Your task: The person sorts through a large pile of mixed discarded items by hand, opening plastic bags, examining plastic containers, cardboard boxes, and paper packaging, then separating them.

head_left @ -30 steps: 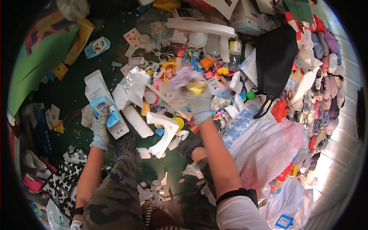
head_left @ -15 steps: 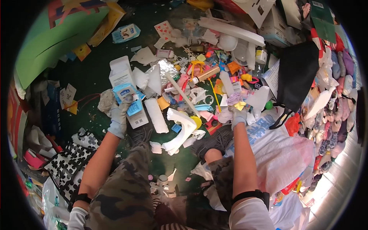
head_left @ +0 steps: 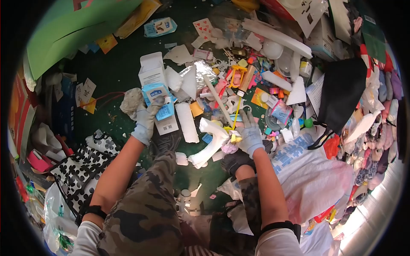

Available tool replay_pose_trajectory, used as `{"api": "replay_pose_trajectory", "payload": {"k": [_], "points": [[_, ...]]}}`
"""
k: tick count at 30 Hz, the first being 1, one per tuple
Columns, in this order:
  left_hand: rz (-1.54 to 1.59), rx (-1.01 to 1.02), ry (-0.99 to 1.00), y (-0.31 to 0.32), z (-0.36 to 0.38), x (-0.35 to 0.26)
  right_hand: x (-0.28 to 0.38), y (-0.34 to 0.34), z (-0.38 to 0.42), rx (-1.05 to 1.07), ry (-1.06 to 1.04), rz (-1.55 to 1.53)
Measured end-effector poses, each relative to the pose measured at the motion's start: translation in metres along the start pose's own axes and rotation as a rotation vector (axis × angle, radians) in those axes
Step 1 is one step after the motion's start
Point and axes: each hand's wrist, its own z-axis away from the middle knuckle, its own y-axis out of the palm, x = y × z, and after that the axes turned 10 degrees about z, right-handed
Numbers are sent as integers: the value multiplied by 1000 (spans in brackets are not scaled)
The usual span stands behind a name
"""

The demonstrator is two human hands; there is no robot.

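My left hand (head_left: 147, 118), in a pale work glove, has its fingers closed on a blue and white printed packet (head_left: 159, 98). Behind the packet stands a white carton (head_left: 152, 68) with its flap up, and a grey-white lump (head_left: 132, 103) lies at its left. My right hand (head_left: 250, 135), gloved too, rests low over the litter with its fingers stretched out. Beside its thumb are a crumpled yellow scrap (head_left: 234, 137) and a lilac scrap (head_left: 229, 148). A thin yellow stick (head_left: 237, 112) and a curved white foam piece (head_left: 213, 143) lie just to its left.
Small plastic bits, foam blocks (head_left: 186, 122) and silver foil (head_left: 203, 71) cover the green floor ahead. A black bag (head_left: 341, 96) and stacked rolled fabric (head_left: 382, 128) stand at the right, near a white plastic sack (head_left: 307, 175). A flower-patterned bag (head_left: 81, 170) lies left.
My right hand has swept left across the pile, and the yellow and lilac scraps have moved with it. A round clear lid and a pink-blue packet now show there. My left hand keeps the blue packet.
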Motion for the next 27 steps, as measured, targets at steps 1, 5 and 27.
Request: {"api": "replay_pose_trajectory", "payload": {"k": [1,5,27], "points": [[-3,11,4,1,1,-1,0,-3,-6,-1,-7,-6],[39,6,-19,4,3,-4,-18,-20,-19,9,-38,-176],[-87,466,333,78,117,-215,-85,-134,169,-545,225,-1239]]}}
